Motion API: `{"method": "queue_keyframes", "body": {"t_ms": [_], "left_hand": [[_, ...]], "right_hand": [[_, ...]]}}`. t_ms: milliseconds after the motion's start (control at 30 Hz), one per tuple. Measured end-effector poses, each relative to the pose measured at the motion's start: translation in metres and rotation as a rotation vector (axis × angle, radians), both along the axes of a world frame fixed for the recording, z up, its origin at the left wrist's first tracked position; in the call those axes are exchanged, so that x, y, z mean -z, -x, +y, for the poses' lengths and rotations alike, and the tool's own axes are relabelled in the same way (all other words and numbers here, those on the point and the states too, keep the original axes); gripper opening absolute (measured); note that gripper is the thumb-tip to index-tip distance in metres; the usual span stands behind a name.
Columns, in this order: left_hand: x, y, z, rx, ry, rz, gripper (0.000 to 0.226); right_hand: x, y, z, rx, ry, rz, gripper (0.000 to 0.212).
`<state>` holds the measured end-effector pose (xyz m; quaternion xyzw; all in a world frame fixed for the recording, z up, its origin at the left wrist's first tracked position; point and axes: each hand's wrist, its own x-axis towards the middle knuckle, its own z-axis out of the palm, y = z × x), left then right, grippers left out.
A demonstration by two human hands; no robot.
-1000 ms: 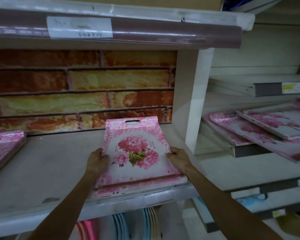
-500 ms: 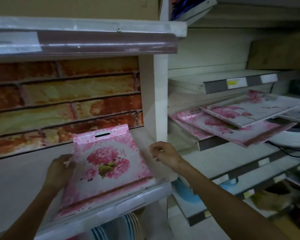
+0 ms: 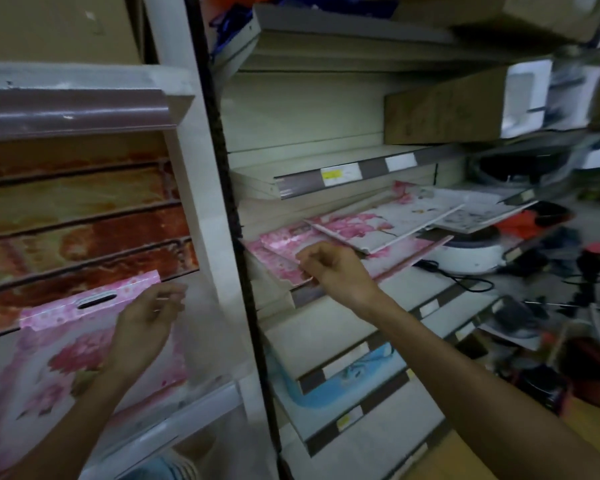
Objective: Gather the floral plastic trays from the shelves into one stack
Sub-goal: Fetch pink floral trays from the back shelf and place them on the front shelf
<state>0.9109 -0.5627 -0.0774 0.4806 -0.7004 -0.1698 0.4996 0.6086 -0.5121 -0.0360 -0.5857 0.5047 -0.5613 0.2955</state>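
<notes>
Floral trays sit in two places, and the job looks only partly done. The left hand (image 3: 146, 327) hovers over or rests on the upper right part of a pink floral tray (image 3: 66, 358); its fingers are loosely curled and I cannot tell whether they pinch the tray's edge or merely touch it. That tray lies under and to the left of this hand on the left shelf (image 3: 201, 403), in front of a brick-patterned back panel (image 3: 84, 220). Its long axis runs from the shelf's front lip toward the back, and the slotted handle end points away from the person. Whether more trays lie beneath it is not clear.

The right hand (image 3: 336, 268) reaches across the white upright (image 3: 219, 237) with fingers half curled, closing on nothing; its fingertips are at or just above the near corner of the overlapping trays (image 3: 291, 251). Beyond and to the right of this hand, another floral tray (image 3: 388, 223) lies fanned on top, tilted, its long axis running diagonally to the upper right. These remain to be collected, so I judge the gathering well short of finished.
</notes>
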Motion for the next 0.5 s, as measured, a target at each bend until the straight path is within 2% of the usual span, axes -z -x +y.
{"method": "queue_keyframes", "body": {"t_ms": [133,233,400,500], "left_hand": [[0.0,0.067,0.003,0.12,-0.009,0.046,0.024],[-0.002,0.108,0.003,0.189,0.004,0.015,0.021],[-0.016,0.169,0.004,0.255,0.089,-0.109,0.015],[-0.023,0.199,-0.002,0.34,0.197,-0.25,0.018]], "right_hand": [[-0.026,0.06,0.001,0.089,0.042,0.077,0.009],[-0.043,0.103,-0.001,0.163,0.026,0.131,0.015],[-0.059,0.162,-0.011,0.233,0.008,0.136,0.012],[-0.06,0.184,-0.018,0.271,-0.017,0.104,0.013]]}}
